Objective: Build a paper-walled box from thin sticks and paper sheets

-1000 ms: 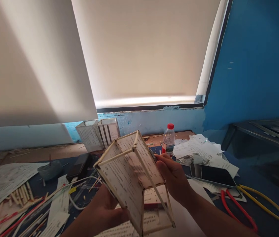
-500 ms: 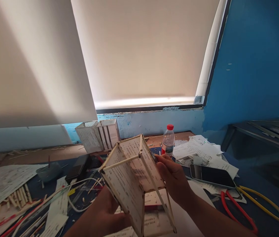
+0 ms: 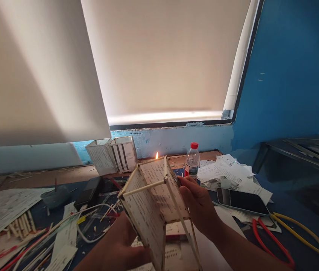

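A box-shaped frame of thin sticks with printed-paper panels (image 3: 145, 210) is tilted in front of me. My left hand (image 3: 122, 241) grips it from the lower left, with the fingers partly hidden behind a panel. Close by its right side, my right hand (image 3: 196, 199) is closed on what looks like a lighter, nearly all of it hidden by the frame. A small flame (image 3: 156, 155) shows just above the frame's top back edge.
Two similar paper-sided boxes (image 3: 111, 156) stand at the back left. A bottle (image 3: 192, 162), papers (image 3: 227, 169), a phone (image 3: 244, 201) and red-handled (image 3: 272, 244) and yellow-handled (image 3: 300, 233) tools lie right. Sticks (image 3: 21, 226), a cable (image 3: 88, 237) and a cup (image 3: 55, 197) are left.
A flame has appeared behind the frame's top edge. The frame has shifted slightly right and down in my left hand. My right hand stays almost still.
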The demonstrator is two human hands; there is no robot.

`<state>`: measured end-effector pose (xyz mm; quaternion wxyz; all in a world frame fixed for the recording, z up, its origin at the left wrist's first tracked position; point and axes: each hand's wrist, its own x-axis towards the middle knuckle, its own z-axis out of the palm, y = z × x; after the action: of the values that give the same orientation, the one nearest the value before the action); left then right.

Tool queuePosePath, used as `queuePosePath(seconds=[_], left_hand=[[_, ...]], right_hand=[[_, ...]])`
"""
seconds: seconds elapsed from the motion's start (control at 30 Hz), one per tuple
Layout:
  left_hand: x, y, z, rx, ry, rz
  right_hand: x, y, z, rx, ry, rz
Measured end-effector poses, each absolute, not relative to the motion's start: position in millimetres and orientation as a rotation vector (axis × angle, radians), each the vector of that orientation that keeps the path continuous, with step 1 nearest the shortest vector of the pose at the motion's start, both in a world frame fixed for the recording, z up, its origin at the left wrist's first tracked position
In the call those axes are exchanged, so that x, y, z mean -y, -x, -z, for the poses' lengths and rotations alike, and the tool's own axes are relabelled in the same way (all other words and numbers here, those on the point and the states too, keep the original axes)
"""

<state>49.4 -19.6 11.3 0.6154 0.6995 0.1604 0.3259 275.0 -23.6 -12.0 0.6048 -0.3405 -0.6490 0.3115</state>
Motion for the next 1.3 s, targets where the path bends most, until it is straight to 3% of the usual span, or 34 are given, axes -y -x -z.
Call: queuePosePath(seconds=[0.33, 0.6, 0.8, 1.3], left_hand=[[19, -49, -6, -0.357, -1.602, -0.752], [11, -43, 8, -0.375, -1.475, -0.962], [13, -40, 4, -0.449, -1.586, -0.934], [7, -25, 12, -0.612, -2.003, -0.913]], right_hand=[[21, -277, 16, 1.423, 0.813, -0.675], [8, -278, 22, 1.023, 0.793, -1.025], [7, -277, 19, 0.996, 0.739, -1.116], [6, -296, 15, 1.126, 0.742, -0.991]])
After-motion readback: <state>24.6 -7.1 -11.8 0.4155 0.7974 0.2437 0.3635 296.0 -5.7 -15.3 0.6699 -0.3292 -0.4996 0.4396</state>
